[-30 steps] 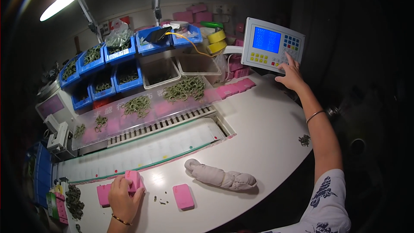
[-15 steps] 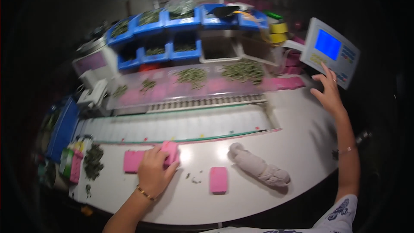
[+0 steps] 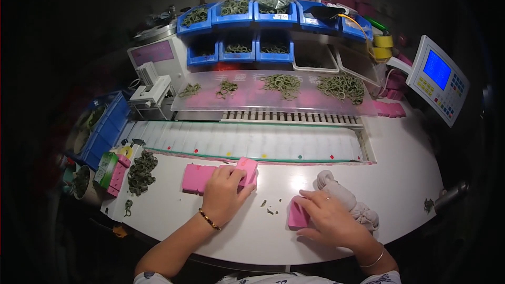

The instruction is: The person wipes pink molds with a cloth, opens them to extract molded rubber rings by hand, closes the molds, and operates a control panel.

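Note:
A row of pink blocks [image 3: 199,178] lies on the white worktop, left of the middle. My left hand [image 3: 225,189] bends over the row, its fingers closed on the pink block at the right end [image 3: 247,167]. Further right and nearer to me is a separate pink block [image 3: 298,214]. My right hand [image 3: 331,218] takes it from the right, forefinger along its far end and thumb by its near end. Behind that hand rests a bundle of pale grey cloth [image 3: 336,192], partly covered. Small dark green bits [image 3: 270,211] are scattered between my hands.
Beyond the blocks runs a white belt [image 3: 247,139] with coloured dots. Behind it, a clear tray [image 3: 210,102] carries piles of green rings, below blue bins [image 3: 226,21]. A keypad with a blue screen [image 3: 439,79] stands right. Dark rings [image 3: 142,172] lie at left.
My right hand has come down from the keypad to the separate pink block. My left hand stays on the row's end block. The whole view has shifted, and it is sharper.

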The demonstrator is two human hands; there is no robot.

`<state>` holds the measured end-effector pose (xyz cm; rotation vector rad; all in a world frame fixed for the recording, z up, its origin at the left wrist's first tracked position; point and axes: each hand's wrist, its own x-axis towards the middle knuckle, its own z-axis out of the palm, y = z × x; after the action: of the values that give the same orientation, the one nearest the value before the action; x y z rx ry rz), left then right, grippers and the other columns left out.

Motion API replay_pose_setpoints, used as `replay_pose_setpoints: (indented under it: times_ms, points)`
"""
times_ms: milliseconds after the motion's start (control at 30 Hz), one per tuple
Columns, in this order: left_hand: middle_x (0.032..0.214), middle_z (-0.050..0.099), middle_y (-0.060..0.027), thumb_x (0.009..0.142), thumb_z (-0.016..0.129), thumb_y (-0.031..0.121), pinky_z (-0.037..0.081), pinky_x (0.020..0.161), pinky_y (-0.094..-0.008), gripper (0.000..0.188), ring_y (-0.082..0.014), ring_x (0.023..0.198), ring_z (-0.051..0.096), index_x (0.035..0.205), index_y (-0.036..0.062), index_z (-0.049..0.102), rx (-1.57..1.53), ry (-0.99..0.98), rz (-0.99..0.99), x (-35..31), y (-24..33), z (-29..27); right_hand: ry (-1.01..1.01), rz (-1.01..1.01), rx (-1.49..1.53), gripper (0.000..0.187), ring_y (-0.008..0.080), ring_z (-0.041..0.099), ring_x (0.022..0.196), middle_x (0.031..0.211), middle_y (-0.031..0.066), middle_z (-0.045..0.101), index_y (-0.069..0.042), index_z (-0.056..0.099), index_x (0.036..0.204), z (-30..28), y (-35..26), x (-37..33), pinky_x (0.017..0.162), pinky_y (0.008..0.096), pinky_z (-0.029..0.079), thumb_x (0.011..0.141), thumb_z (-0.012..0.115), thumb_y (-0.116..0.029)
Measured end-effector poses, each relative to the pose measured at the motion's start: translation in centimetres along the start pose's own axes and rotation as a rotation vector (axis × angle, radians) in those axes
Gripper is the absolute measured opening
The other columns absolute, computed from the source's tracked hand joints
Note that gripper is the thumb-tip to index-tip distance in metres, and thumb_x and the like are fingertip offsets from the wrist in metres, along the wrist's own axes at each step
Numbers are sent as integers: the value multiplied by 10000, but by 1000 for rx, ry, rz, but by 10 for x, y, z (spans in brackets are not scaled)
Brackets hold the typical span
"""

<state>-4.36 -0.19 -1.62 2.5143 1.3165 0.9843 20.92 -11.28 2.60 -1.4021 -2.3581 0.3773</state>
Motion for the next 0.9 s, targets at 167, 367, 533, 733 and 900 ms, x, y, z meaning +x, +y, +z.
replay_pose_setpoints:
  times_ms: [167, 367, 533, 733, 900]
  points:
    - [872, 622, -121, 745, 766, 209, 496, 742, -397, 297, -306, 825, 594, 921, 18, 623, -220, -93, -145, 11, -6, -7, -98, 63, -36, 737, 349, 500, 1111, 1218, 181, 506, 14, 448, 1316, 11, 1, 9, 936, 416, 432, 717, 778, -262]
    - [929, 654, -125, 742, 772, 219, 515, 759, -349, 337, -253, 840, 630, 959, 5, 628, -191, 68, -329, 50, -77, -6, -48, 31, -23, 771, 343, 507, 1090, 1167, 185, 527, 29, 433, 1329, 15, 5, 11, 931, 415, 430, 709, 785, -265]
    - [969, 645, -158, 720, 786, 257, 503, 806, -386, 383, -312, 889, 628, 959, 4, 626, 67, 81, -276, 63, -101, 8, -45, 60, -5, 783, 373, 524, 1053, 1149, 200, 544, 18, 432, 1330, 9, 4, 14, 934, 433, 430, 712, 803, -288]
    - [936, 592, -161, 673, 815, 311, 461, 843, -436, 423, -353, 937, 553, 923, 32, 618, 217, 88, -249, 81, -99, 18, -40, 85, 10, 795, 385, 493, 1130, 1250, 215, 499, 15, 414, 1349, 2, 8, 9, 975, 432, 410, 728, 796, -302]
    - [1202, 525, -189, 663, 828, 266, 401, 949, -490, 464, -384, 1133, 481, 1022, 52, 626, 371, 243, -87, 70, -83, 5, 134, 58, 32, 727, 408, 426, 1240, 1372, 249, 407, -7, 439, 1336, -51, 39, -10, 1047, 449, 378, 747, 783, -258]
